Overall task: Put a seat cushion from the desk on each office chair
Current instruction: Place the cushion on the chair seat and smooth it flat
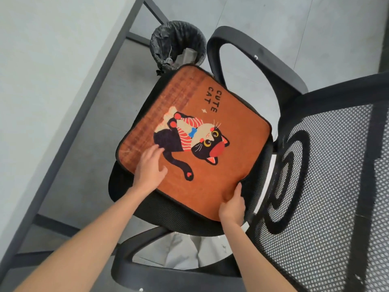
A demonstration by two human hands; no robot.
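An orange seat cushion [227, 114] with a black cat and the words "CUTE CAT" lies on the seat of a black office chair [183, 220]. My left hand [150, 169] rests flat on the cushion's near left part, fingers spread. My right hand [232, 204] grips the cushion's near right corner, thumb on top and fingers under the edge. The chair's mesh backrest [328, 186] stands at the right, with one armrest [252, 57] beyond the cushion and the other [168, 272] below my arms.
A grey desk top [48, 60] with a dark frame [99, 81] fills the left side. A bin lined with a black bag [177, 43] stands on the grey floor just beyond the chair. Light trouser legs [189, 251] show under the seat.
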